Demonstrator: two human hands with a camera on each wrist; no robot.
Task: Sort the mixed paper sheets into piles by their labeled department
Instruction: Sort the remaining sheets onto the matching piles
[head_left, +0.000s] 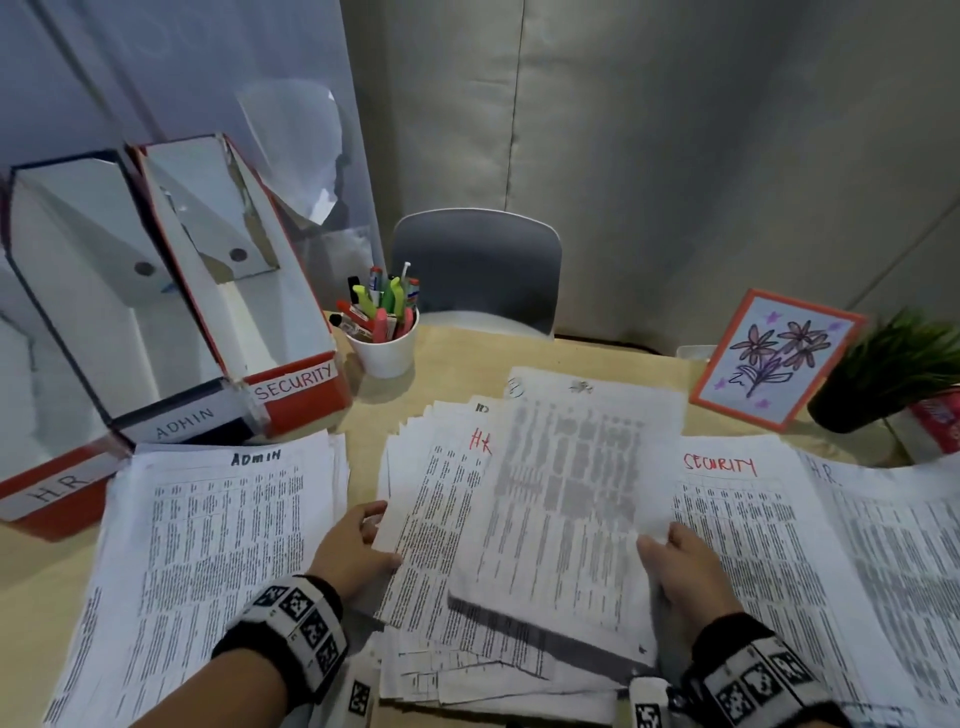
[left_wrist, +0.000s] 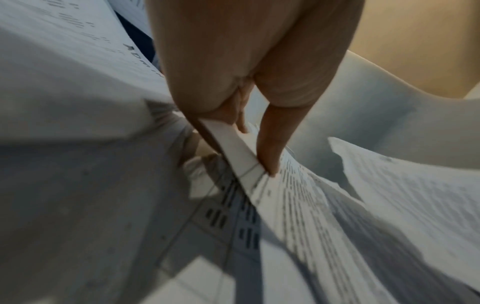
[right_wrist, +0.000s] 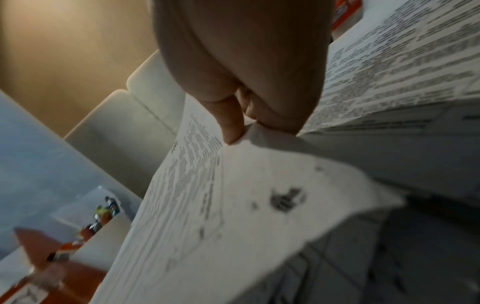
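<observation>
A mixed stack of printed sheets (head_left: 441, 519) lies in the middle of the desk, its top visible sheet marked "HR" in red. My right hand (head_left: 680, 571) pinches the right edge of one lifted sheet (head_left: 571, 483), which is blurred and raised above the stack; the pinched sheet (right_wrist: 233, 195) fills the right wrist view. My left hand (head_left: 358, 540) pinches the left edge of the stack's upper sheets (left_wrist: 246, 160) between thumb and fingers. An ADMIN pile (head_left: 218, 545) lies at the left. A SECURITY pile (head_left: 727, 519) and an H.R. pile (head_left: 893, 545) lie at the right.
Three file boxes labelled H.R. (head_left: 52, 488), ADMIN (head_left: 182, 415) and SECURITY (head_left: 296, 384) stand at the back left. A white cup of pens (head_left: 384, 338) stands behind the stack. A framed flower drawing (head_left: 774, 358) and a potted plant (head_left: 893, 364) are at the back right; a grey chair (head_left: 478, 270) is beyond the desk.
</observation>
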